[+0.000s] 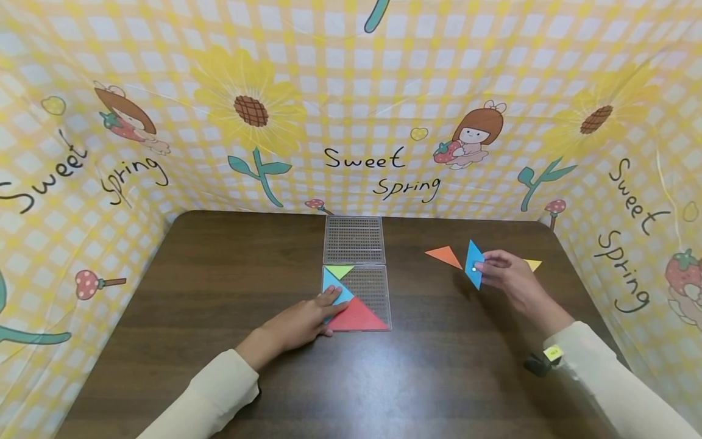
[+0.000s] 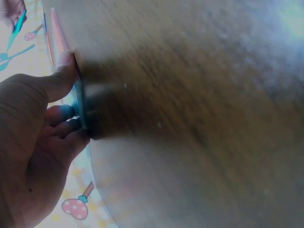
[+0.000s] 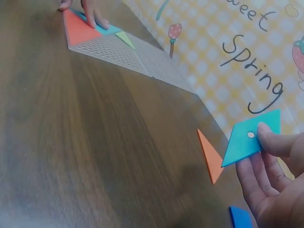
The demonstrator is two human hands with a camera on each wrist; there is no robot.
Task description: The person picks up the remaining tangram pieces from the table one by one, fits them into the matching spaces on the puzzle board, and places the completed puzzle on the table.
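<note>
On an opened, hinged clear plastic case (image 1: 375, 292) with a fine grid lie a red triangle (image 1: 359, 317), a light blue triangle (image 1: 331, 281) and a small green triangle (image 1: 339, 271). My left hand (image 1: 307, 320) rests its fingers on the light blue triangle, with the thumb at the case's front left corner. Held up over the table at the right, a blue parallelogram (image 3: 242, 142) with a white dot is pinched between the thumb and fingers of my right hand (image 1: 510, 274). An orange triangle (image 1: 446, 255) lies on the table just left of it.
Partly hidden behind the right hand is a yellow piece (image 1: 533, 265). A darker blue piece (image 3: 240, 217) shows at the bottom of the right wrist view. Yellow checked cloth (image 1: 307, 79) walls in the dark wooden table (image 1: 247, 262) at the back and sides.
</note>
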